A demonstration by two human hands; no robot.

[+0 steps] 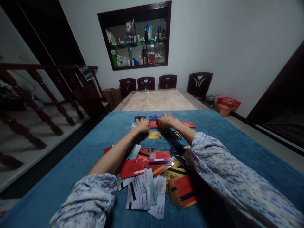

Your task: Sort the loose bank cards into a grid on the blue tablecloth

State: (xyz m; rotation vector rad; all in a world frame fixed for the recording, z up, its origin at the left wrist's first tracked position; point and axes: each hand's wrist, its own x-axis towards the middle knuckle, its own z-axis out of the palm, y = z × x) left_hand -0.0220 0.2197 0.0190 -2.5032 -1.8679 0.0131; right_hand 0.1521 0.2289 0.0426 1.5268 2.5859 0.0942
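On the blue cloth [95,139], several plastic cards lie in rows, with both hands over them. My left hand [142,125] is palm down with its fingers apart, beside the left end of a red card [154,124]. My right hand [165,120] rests at that card's right end, fingers spread and partly over a blue card [154,117]. Around them lie a black card [140,118], another red card [189,124], a gold card [154,135] and a black card with a pale mark [173,135]. My hands hide parts of some cards.
Nearer me is a loose heap of overlapping cards, including red cards [132,168], white cards [158,196] and gold cards [174,171]. Past the cloth, the patterned tabletop [160,99] continues towards dark chairs [167,81]. A wooden railing [35,77] stands at left.
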